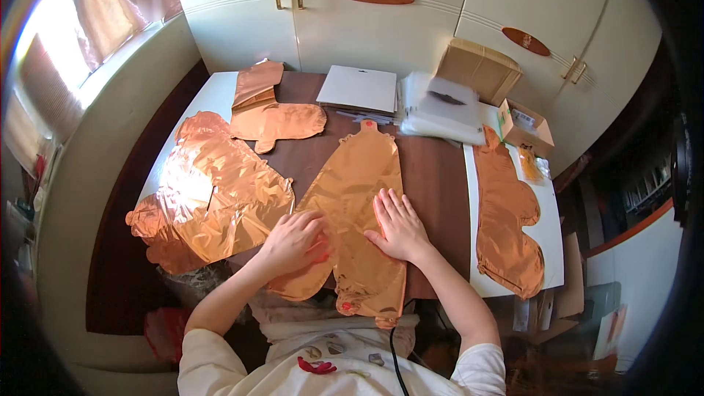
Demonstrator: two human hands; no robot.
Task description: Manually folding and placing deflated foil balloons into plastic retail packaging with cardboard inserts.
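Note:
A flat, copper-coloured foil balloon (359, 176) lies lengthwise in front of me, its narrow tab pointing away and its lower end hanging at the table's near edge. My right hand (398, 229) rests flat on its right side, fingers stretched out. On its left part, my left hand (295, 240) is curled with the fingers bent in on the foil; the fingertips are partly hidden. Left of that hand spreads a larger, crinkled, shiny foil balloon (220, 198). Another folded foil piece (282, 121) lies at the far left.
On the right, a wavy-edged foil balloon (506, 213) lies on a white board (554, 249). Along the back are a stack of white cards (358, 88), clear plastic bags (444, 114), a cardboard box (477, 70) and a small open box (524, 128). Behind stand white cabinets (381, 29).

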